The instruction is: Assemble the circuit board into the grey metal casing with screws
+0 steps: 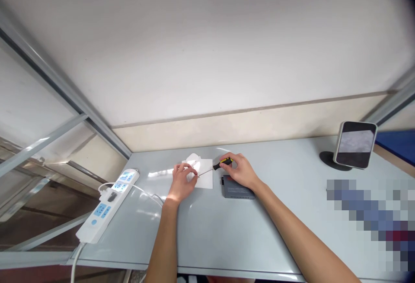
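Partly hid a white sheet [206,181] with the left hand [183,183], a grey box [239,191] farther right with the right hand [240,169]. Pinched a thin-shafted, black-and-yellow screwdriver [218,166] right-handed above the sheet; could not tell left grip near its tip.

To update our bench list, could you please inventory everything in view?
Table: 1, grey-blue, centre
Wall: 1, white and cream, behind
Metal bars: several, grey, both sides
Sheet: 1, white, mid-table
Rounded object: 1, white, sheet's far edge
Box: 1, grey, right of sheet
Screwdriver: 1, black and yellow, shaft over sheet
Power strip: 1, white and blue, left
Plug: at least 1, white, in strip
Cables: at least 2, white, by strip
Screen: 1, pale and black, right
Panel: 1, blue, right edge
Pixelated patch: 1, mostly blue, right
Left hand: 1, bare, over sheet
Right hand: 1, bare, on screwdriver
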Tool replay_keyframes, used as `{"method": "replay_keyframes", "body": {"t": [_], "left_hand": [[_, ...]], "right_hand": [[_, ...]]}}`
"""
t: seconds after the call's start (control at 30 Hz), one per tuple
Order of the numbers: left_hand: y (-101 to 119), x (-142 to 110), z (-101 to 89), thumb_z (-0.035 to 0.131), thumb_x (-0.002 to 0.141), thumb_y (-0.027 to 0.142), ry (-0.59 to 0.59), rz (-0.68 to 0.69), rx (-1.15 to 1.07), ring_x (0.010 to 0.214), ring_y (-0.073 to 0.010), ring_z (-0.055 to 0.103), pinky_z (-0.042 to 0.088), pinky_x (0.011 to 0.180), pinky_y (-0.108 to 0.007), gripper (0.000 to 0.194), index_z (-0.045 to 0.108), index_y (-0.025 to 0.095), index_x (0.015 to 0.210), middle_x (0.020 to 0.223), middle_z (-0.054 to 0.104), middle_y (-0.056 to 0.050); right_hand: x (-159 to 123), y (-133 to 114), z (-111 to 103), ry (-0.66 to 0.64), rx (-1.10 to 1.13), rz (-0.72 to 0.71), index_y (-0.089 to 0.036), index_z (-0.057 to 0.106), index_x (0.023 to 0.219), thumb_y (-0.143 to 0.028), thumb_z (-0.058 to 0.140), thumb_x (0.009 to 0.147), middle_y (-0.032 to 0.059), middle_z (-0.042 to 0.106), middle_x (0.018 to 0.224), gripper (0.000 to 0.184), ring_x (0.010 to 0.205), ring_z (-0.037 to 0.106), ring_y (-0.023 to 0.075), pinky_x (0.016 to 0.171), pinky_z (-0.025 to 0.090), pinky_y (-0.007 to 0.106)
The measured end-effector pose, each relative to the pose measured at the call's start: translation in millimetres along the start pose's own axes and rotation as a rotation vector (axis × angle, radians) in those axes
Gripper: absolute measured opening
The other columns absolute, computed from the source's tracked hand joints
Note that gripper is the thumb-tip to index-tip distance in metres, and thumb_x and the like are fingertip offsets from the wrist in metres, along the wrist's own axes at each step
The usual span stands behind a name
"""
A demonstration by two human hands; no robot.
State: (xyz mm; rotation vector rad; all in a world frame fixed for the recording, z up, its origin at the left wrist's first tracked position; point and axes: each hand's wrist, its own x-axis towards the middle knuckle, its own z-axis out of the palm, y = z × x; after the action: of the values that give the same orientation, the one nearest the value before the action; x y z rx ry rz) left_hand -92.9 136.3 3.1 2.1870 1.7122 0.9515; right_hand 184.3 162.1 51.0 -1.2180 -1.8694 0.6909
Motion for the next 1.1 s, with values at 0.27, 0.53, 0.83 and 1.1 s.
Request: {"method": "replay_keyframes", "body": {"t": [0.27, 0.53, 0.83, 1.1], "left_hand": [[-3, -1, 1.4, 0.069, 0.089, 0.016, 0.016, 0.020, 0.028, 0.117, -0.0288, 0.054, 0.044, 0.112, -0.051, 0.016, 0.078, 0.029, 0.091, 0.115, 0.066, -0.005], [-4, -1, -0.9, 0.066, 0.083, 0.008, 0.007, 0.014, 0.055, 0.117, -0.0287, 0.055, 0.046, 0.111, -0.049, 0.027, 0.078, 0.030, 0.093, 0.118, 0.066, -0.004], [4, -2, 0.6, 0.077, 0.088, 0.024, -0.006, -0.009, 0.019, 0.125, -0.0306, 0.052, 0.042, 0.115, -0.055, 0.010, 0.075, 0.031, 0.095, 0.125, 0.063, -0.004], [0, -1, 2.8, 0.075, 0.091, 0.024, 0.022, -0.009, 0.001, 0.123, -0.0296, 0.052, 0.040, 0.116, -0.053, 0.007, 0.077, 0.030, 0.088, 0.120, 0.065, -0.004]], "right_hand": [[-1, -4, -1, 0.013, -0.013, 0.005, -0.028, 0.074, 0.098, -0.033, 0.067, 0.093, 0.0002, 0.079, 0.085, 0.011, 0.080, 0.070, 0.0230, 0.085, 0.052, 0.038], [-2, -7, -1, -0.004, 0.002, 0.018, -0.028, 0.076, 0.099, -0.033, 0.068, 0.092, 0.0011, 0.074, 0.077, 0.011, 0.082, 0.069, 0.0242, 0.076, 0.054, 0.035], [1, 0, -1, 0.033, 0.037, -0.009, -0.028, 0.075, 0.100, -0.035, 0.066, 0.093, 0.0020, 0.081, 0.095, 0.013, 0.083, 0.070, 0.0233, 0.085, 0.053, 0.038], [1, 1, -3, 0.027, 0.054, -0.005, -0.028, 0.075, 0.099, -0.036, 0.065, 0.095, 0.0023, 0.081, 0.097, 0.013, 0.087, 0.070, 0.0242, 0.086, 0.052, 0.038]]}}
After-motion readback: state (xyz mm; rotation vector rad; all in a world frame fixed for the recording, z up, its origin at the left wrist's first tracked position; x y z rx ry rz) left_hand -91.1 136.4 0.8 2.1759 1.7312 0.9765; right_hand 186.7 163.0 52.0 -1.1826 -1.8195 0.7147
